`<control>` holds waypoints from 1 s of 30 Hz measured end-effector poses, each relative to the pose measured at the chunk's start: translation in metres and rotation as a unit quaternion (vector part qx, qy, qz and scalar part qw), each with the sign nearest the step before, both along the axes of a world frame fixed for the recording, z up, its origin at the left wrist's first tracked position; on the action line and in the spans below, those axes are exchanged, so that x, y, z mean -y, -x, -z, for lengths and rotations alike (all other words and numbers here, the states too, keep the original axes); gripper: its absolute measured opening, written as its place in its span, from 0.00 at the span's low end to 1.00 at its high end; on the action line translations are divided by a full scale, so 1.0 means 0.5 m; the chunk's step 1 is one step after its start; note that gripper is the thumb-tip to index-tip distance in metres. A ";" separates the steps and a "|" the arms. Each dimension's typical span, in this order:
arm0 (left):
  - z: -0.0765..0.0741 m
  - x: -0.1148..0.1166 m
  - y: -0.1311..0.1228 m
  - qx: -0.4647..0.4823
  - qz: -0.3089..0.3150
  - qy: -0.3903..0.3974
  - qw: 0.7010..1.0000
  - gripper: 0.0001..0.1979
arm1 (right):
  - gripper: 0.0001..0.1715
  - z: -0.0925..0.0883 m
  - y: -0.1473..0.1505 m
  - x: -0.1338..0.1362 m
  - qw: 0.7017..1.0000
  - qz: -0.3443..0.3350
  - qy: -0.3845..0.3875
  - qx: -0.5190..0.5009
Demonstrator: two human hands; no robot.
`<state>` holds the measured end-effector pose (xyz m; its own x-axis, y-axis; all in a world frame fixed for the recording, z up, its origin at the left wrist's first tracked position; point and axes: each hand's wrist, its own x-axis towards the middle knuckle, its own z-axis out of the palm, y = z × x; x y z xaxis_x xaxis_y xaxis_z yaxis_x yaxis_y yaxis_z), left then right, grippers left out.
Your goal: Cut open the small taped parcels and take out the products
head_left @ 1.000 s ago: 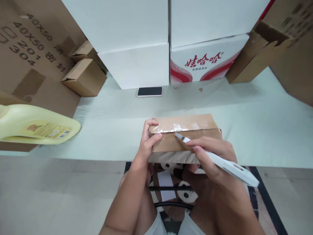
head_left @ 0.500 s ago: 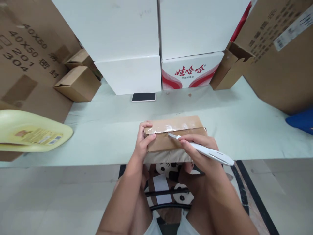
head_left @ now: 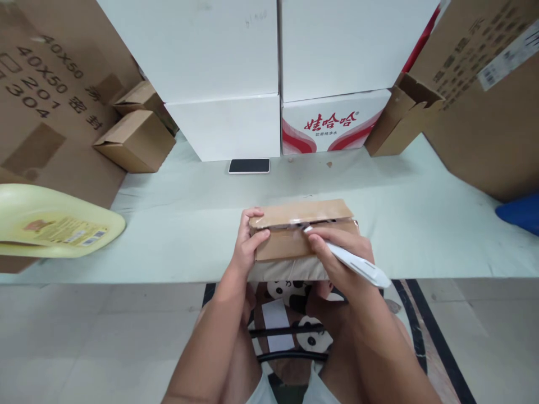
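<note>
A small brown cardboard box (head_left: pixel 280 244) lies at the front edge of the cloth-covered table, its taped top flap (head_left: pixel 303 211) slightly raised along the seam. My left hand (head_left: pixel 249 238) grips the box's left end, fingers on the far side and thumb on the near panel. In my right hand (head_left: pixel 343 252) is a white utility knife (head_left: pixel 360 266), held like a pen. Its tip is at the seam near the middle of the box; the blade itself is blurred. A dark gap shows under the flap to the right of the tip.
Behind the box, a phone (head_left: pixel 249 166) lies on the pale green table (head_left: pixel 189 224). White cartons (head_left: pixel 223 129) form a wall at the back. Small cardboard boxes (head_left: pixel 137 140) and a yellow bottle (head_left: pixel 59 221) stand left; an open carton (head_left: pixel 393 126) and a blue object (head_left: pixel 520 214) are right.
The knife has moved slightly right along the seam, and its handle end has shifted left. The flap has lifted, widening the gap. My left hand keeps its hold on the box.
</note>
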<state>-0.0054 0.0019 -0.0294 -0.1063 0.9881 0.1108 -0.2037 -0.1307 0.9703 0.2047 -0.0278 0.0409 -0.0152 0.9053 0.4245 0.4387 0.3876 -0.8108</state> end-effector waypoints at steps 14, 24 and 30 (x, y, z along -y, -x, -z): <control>-0.006 -0.014 0.011 0.067 -0.019 0.023 0.997 0.33 | 0.27 0.177 -0.177 -0.120 0.947 0.210 0.220 0.103; -0.011 -0.019 -0.019 0.125 -0.122 -0.016 0.985 0.27 | 0.29 0.149 -0.110 -0.082 0.927 0.033 0.163 -0.337; -0.019 -0.011 -0.002 0.059 -0.242 -0.075 0.965 0.25 | 0.37 0.139 -0.052 -0.041 0.912 -0.096 0.120 -0.381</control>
